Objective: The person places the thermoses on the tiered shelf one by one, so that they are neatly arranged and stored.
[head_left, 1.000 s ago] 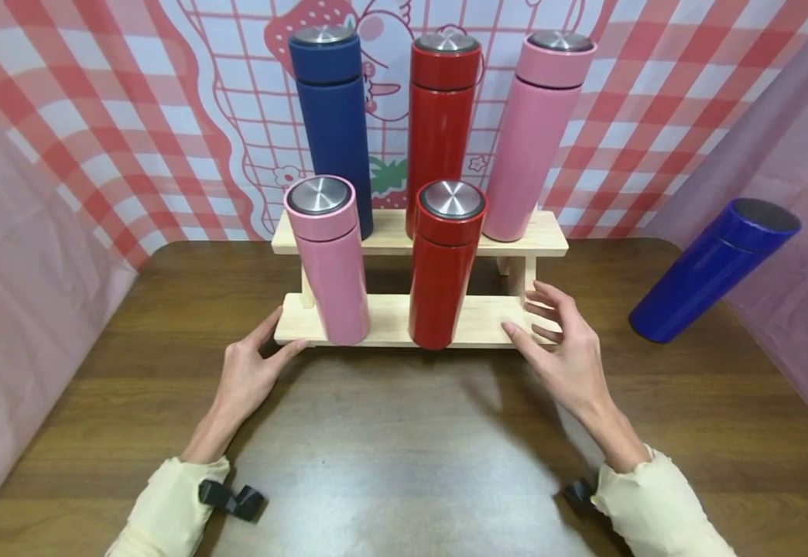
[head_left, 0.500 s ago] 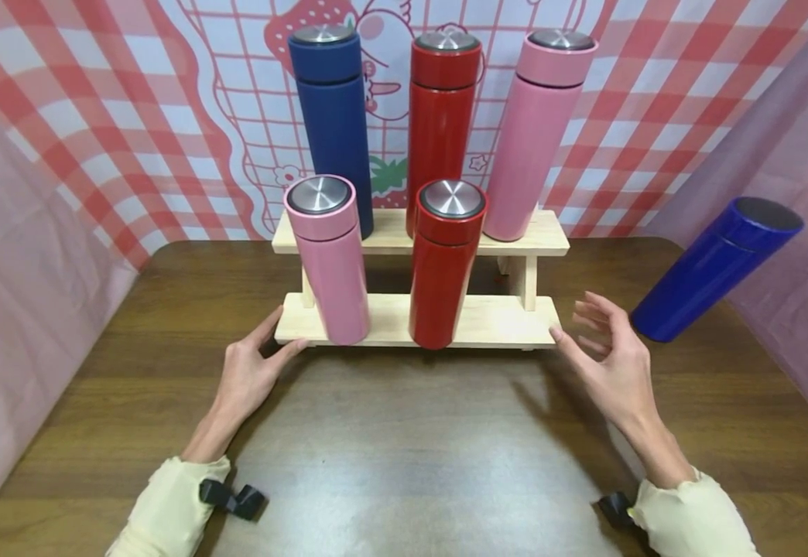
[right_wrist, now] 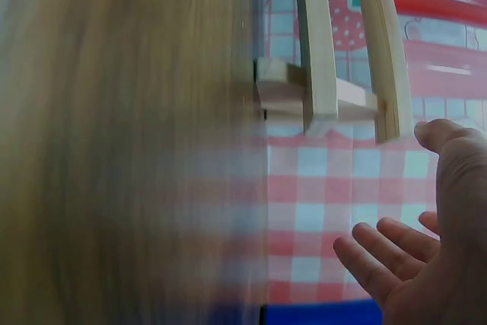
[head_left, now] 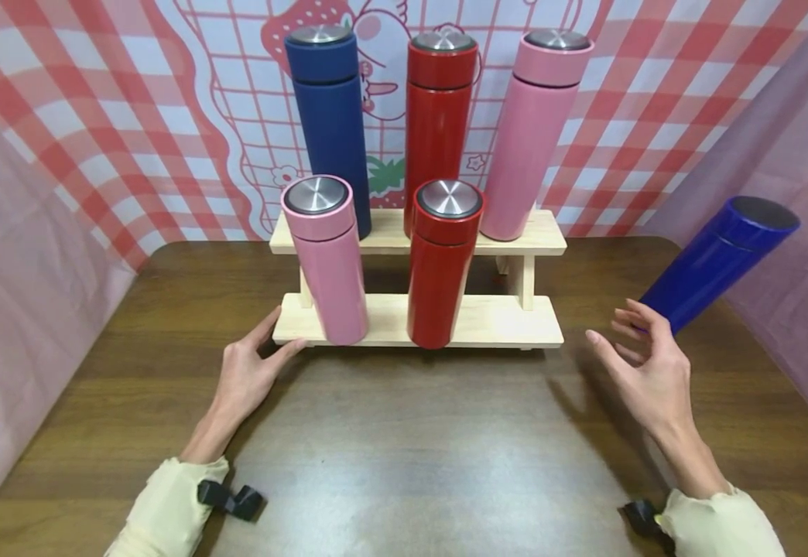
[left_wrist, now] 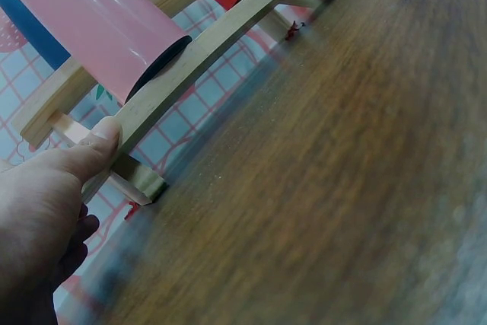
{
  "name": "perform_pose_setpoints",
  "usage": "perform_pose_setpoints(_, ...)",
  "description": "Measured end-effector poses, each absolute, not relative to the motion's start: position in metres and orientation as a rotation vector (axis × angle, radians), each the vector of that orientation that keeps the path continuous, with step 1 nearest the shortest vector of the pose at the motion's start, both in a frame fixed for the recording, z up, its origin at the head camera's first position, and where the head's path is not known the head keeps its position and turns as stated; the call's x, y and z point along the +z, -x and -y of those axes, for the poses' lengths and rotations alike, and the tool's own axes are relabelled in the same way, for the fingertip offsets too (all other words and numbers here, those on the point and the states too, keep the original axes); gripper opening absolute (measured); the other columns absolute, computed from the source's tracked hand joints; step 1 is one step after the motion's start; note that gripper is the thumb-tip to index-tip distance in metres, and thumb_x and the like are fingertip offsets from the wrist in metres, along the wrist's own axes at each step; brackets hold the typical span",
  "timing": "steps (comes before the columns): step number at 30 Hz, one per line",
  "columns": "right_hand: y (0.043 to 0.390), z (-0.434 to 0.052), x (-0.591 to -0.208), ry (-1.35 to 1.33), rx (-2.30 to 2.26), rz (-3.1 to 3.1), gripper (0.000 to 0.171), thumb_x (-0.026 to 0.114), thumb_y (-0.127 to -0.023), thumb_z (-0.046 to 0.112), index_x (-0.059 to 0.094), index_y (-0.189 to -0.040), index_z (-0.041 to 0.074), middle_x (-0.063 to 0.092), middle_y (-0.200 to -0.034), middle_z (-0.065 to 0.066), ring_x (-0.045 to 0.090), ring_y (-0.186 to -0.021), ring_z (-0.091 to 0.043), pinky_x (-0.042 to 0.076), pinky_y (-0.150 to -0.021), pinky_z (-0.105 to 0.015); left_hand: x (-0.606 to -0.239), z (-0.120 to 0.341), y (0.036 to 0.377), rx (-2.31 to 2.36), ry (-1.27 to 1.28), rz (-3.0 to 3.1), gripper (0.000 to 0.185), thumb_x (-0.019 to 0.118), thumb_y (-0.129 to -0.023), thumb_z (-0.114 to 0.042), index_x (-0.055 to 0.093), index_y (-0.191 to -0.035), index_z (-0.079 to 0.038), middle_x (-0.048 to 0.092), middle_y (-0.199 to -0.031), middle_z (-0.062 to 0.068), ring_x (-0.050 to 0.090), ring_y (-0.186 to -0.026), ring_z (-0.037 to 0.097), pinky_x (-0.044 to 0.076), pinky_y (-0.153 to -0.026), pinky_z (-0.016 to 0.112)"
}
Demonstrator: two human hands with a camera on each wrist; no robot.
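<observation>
On the tabletop stands a two-tier wooden stand (head_left: 508,319). Its lower tier carries a pink thermos flask (head_left: 334,286) and a red thermos flask (head_left: 439,290). My left hand (head_left: 245,381) grips the left end of that lower tier; the left wrist view has the thumb on the plank (left_wrist: 156,104) and fingers past its end. Apart from the stand's right end, my right hand (head_left: 658,387) holds nothing, fingers spread and slightly bent. Just behind its fingertips in the head view, a blue thermos flask (head_left: 720,251) stands upright on the table, its base partly covered by the hand.
Along the upper tier stand a dark blue flask (head_left: 330,139), a red flask (head_left: 439,131) and a pink flask (head_left: 532,147). A checked cloth (head_left: 655,116) hangs behind the table (head_left: 404,433), with pink fabric at both sides.
From the lower tier's right end, my right hand has moved right, away from the stand and up to the blue flask. My left hand has stayed at the left end.
</observation>
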State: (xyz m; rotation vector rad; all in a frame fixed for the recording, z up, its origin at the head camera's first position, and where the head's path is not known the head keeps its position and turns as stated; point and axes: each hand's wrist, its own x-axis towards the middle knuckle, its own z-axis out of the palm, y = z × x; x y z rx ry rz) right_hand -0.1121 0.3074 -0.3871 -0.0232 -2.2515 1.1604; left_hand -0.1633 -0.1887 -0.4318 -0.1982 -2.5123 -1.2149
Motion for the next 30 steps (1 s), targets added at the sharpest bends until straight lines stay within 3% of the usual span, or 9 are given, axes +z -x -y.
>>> perform_pose_setpoints(7,0.108,-0.327,-0.388,0.192,1.193,2.222,0.06,0.081,-0.089,0.005,0.054,-0.143,0.005,0.068,-0.123,0.001,0.063,-0.1,0.006,0.049,-0.078,-0.007,-0.432,0.189,0.163,-1.227,0.198,2.519,0.068,0.084,-0.09,-0.023,0.056,-0.147,0.001,0.06,-0.137,0.022,0.056,-0.13,0.039,0.043,-0.107,0.056)
perform_pose_setpoints(20,0.103,-0.367,-0.389,0.365,1.161,2.185,0.063,0.081,-0.089,0.009,0.05,-0.144,0.01,0.063,-0.112,0.019,0.062,-0.095,0.007,0.046,-0.076,-0.003,-0.433,0.19,0.164,-1.234,0.196,2.521,0.068,0.084,-0.091,-0.025,0.056,-0.148,-0.001,0.06,-0.138,0.021,0.056,-0.131,0.038,0.043,-0.108,0.055)
perform_pose_setpoints(30,0.111,-0.391,-0.388,0.487,1.041,2.217,0.065,0.083,-0.088,0.025,0.051,-0.145,0.02,0.061,-0.11,0.022,0.056,-0.089,0.015,0.041,-0.071,-0.003,-0.432,0.19,0.163,-1.231,0.196,2.526,0.068,0.083,-0.091,-0.025,0.055,-0.148,0.0,0.06,-0.137,0.023,0.056,-0.13,0.038,0.044,-0.107,0.056)
